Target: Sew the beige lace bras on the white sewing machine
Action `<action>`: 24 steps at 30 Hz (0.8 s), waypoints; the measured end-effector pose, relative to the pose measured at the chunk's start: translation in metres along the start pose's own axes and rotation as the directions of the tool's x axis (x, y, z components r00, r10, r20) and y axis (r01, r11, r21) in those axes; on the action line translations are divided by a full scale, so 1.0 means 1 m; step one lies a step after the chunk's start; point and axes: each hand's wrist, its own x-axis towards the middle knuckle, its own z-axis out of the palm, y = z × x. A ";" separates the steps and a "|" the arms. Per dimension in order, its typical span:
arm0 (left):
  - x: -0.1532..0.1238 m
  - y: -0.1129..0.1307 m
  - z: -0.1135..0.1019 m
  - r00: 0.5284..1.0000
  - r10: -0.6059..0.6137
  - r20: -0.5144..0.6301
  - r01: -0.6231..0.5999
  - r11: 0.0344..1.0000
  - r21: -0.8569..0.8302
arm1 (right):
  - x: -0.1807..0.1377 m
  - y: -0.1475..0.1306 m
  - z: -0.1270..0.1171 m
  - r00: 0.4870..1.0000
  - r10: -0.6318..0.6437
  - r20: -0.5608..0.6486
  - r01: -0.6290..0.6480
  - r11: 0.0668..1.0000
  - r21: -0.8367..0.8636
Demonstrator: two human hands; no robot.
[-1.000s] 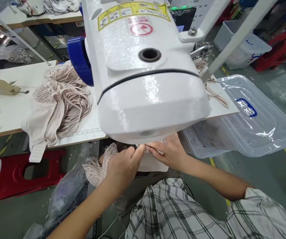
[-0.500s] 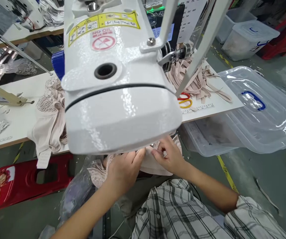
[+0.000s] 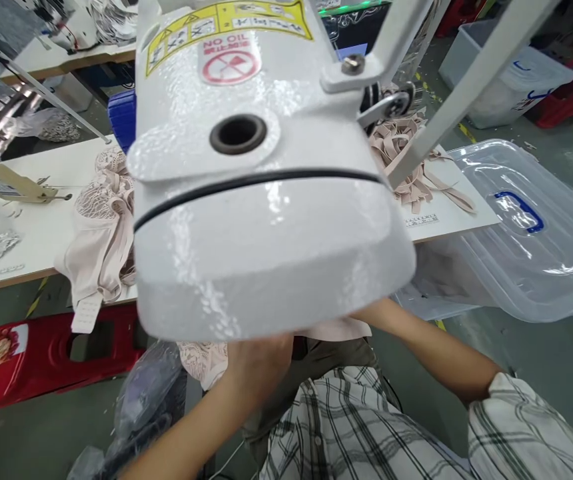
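Observation:
The white head of a sewing machine fills the middle of the view and covers most of both hands. Only the back of my left hand shows below its lower edge, on a beige lace garment piece; its fingers are hidden. My right forearm runs under the machine from the right, and the right hand itself is out of sight behind the machine. A strip of plain beige fabric peeks out under the machine's edge.
A pile of beige lace garments hangs over the white table at left. Beige straps lie at right. A clear plastic lid with a blue handle sits right of the table. A red stool stands below.
The view has dropped closer to the machine, whose head now hides both hands' fingers. The hands have moved up under it with the fabric.

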 end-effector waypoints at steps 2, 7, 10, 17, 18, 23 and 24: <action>-0.002 0.000 0.003 0.998 -0.051 0.032 0.053 0.996 -0.071 | 0.004 0.002 0.000 1.000 -0.014 0.010 0.013 1.000 0.027; -0.010 -0.005 0.011 0.997 -0.055 0.045 0.059 0.995 -0.083 | 0.008 0.002 -0.003 1.000 -0.007 0.017 0.006 0.999 0.036; -0.015 -0.009 0.015 0.998 -0.038 0.060 0.044 0.994 -0.103 | 0.007 0.001 -0.004 0.999 0.002 0.034 -0.004 0.999 0.051; -0.008 -0.002 0.010 0.998 -0.055 0.041 0.058 0.995 -0.078 | 0.004 0.003 -0.008 0.999 0.029 0.045 -0.034 0.991 0.129; -0.007 -0.002 0.009 0.998 -0.052 0.042 0.055 0.996 -0.070 | 0.004 0.002 -0.009 0.998 0.039 0.052 -0.046 0.989 0.138; -0.006 -0.005 0.003 1.000 -0.021 0.010 0.021 1.000 -0.012 | 0.004 -0.007 -0.011 0.999 -0.008 0.050 0.001 0.988 0.153; -0.004 -0.005 0.003 1.000 -0.006 -0.002 0.006 1.000 0.005 | 0.004 -0.007 -0.011 0.999 -0.014 0.042 0.007 0.988 0.157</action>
